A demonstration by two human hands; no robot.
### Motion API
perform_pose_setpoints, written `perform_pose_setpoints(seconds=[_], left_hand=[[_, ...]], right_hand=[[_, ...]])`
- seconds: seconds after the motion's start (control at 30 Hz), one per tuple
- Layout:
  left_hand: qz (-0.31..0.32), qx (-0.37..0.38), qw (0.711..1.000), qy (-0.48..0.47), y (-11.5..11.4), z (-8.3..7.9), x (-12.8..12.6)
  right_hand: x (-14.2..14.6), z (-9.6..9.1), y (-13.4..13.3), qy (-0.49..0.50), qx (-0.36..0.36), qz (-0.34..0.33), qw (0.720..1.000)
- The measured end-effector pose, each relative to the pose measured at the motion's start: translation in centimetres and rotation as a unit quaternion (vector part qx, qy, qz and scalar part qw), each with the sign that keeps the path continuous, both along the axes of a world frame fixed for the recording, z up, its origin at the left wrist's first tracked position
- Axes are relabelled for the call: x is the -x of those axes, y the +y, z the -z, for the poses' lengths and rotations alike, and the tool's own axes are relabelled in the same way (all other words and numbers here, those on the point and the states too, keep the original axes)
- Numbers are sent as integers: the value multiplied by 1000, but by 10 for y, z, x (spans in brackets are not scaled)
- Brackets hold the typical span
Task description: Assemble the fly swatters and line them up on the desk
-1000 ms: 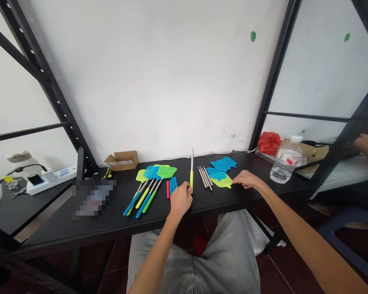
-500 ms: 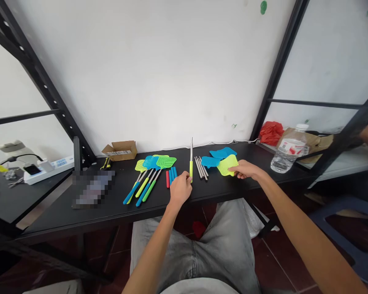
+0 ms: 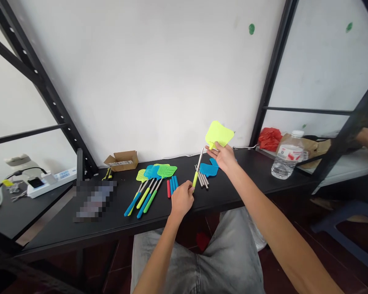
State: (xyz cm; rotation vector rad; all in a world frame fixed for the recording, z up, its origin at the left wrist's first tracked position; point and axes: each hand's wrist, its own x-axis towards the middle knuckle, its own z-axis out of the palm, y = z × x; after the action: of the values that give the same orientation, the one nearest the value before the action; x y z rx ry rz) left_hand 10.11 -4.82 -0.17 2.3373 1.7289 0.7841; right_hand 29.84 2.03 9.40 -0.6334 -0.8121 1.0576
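My left hand [image 3: 183, 198] is closed on the yellow grip of a fly swatter handle [image 3: 196, 178], whose metal rod tilts up to the right. In my right hand [image 3: 223, 157] is a yellow perforated fly swatter head [image 3: 218, 132], raised above the table with its narrow neck close to the rod's tip; the two look apart. Below my right hand lie blue swatter heads [image 3: 209, 169], partly covered by it. Several loose metal rods [image 3: 204, 180] rest beside them. Left of my left hand are a red grip [image 3: 168, 189] and blue grips [image 3: 173, 184].
Whole fly swatters [image 3: 150, 192] lie in a pile on the black table [image 3: 110, 226]. Behind them stands an open cardboard box [image 3: 122, 160]. A power strip [image 3: 53, 183] is at the left. To the right are a water bottle [image 3: 288, 157] and a red plastic bag [image 3: 269, 139].
My right hand has lifted the yellow swatter head and brought it left, near the rod. The handle in my left hand has tilted to the right.
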Motion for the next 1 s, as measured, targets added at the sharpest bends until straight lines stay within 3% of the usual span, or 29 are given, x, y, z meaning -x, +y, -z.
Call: perform_pose_setpoints(seconds=[0.17, 0.4, 0.67, 1.0], left_hand=[[-2, -2, 1000, 7, 0, 1, 0], [0, 12, 1000, 19, 0, 3, 0], [-5, 20, 999, 35, -2, -1, -1], [-13, 35, 998, 54, -2, -2, -4]], right_hand=[[23, 1, 5, 2, -6, -16, 1000], [28, -3, -1, -12, -23, 34, 999], [36, -7, -1, -20, -29, 32, 999], [52, -11, 1, 46, -31, 43, 998]])
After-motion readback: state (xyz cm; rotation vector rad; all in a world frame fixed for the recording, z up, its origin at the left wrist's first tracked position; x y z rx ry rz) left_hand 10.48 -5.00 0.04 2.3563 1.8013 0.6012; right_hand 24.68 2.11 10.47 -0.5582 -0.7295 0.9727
